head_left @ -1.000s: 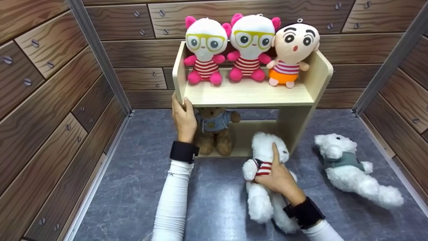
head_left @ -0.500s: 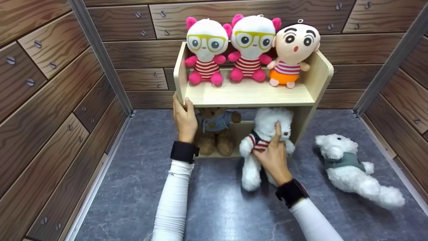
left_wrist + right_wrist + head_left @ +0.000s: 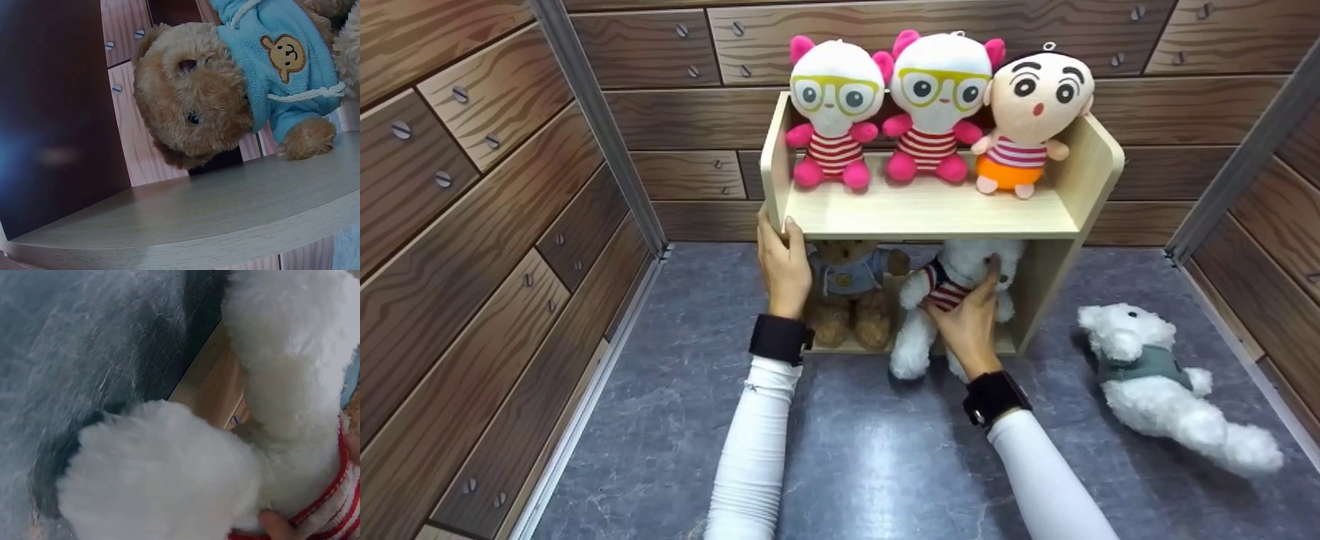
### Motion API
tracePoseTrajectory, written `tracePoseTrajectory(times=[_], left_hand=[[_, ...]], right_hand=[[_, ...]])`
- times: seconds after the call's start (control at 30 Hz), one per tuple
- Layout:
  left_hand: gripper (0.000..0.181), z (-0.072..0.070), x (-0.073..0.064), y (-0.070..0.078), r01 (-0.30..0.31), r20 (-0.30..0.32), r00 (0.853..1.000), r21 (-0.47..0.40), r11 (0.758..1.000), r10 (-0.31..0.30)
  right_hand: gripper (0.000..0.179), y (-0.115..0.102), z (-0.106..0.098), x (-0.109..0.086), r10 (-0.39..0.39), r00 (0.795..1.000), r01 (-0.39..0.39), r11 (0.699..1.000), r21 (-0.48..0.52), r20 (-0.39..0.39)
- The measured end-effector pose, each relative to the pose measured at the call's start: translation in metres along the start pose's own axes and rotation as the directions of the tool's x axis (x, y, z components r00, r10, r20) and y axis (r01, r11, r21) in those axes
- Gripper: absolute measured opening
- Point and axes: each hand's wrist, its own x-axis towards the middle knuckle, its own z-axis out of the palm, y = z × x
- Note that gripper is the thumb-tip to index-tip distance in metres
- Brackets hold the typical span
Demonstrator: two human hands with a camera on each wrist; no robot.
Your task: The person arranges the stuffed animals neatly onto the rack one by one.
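Observation:
My left hand grips the left side panel of a pale wooden two-tier shelf, thumb at the front edge. My right hand holds a white plush bear in a red-striped shirt round its body, at the right of the lower compartment. Its head overlaps the space under the upper board, and its feet stick out over the front edge. Beside it a brown teddy bear in a blue hoodie stands inside. The left wrist view shows that teddy bear close up. White furry legs fill the right wrist view.
Two pink-and-white plush dolls and a plush boy doll in orange shorts sit on the upper board. Another white plush bear in a green vest lies on the grey floor at right. Wood-patterned walls stand around.
My right hand has carried the white plush bear forward from the floor in front into the lower compartment's right part. My left hand keeps its grip on the shelf. The view has shifted slightly.

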Motion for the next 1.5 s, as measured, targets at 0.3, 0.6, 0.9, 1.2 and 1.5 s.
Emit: tracePoseTrajectory(times=[0.3,0.6,0.9,1.2,1.5], left_hand=[[0.05,0.001,0.0,-0.002,-0.013,0.018,1.0,-0.006,1.0,0.013],[0.052,-0.001,0.001,-0.002,-0.01,0.018,1.0,0.003,1.0,0.01],[0.052,0.0,0.001,-0.001,-0.025,0.008,1.0,0.005,1.0,0.025],[0.053,-0.001,0.001,-0.001,-0.011,0.021,1.0,0.003,1.0,0.011],[0.053,-0.001,0.001,-0.003,-0.009,0.006,1.0,0.025,1.0,0.009]], right_hand=[[0.115,0.006,0.01,0.004,-0.031,0.999,0.032,0.999,-0.019,0.033],[0.107,0.006,0.019,0.011,-0.178,0.984,0.177,0.982,0.058,0.017],[0.104,0.009,0.029,0.02,-0.178,0.981,0.175,0.983,0.046,0.078],[0.107,0.022,0.03,0.022,-0.141,0.979,0.139,0.99,0.019,0.149],[0.11,0.029,0.027,0.023,-0.084,0.981,0.103,0.99,-0.099,0.177]])
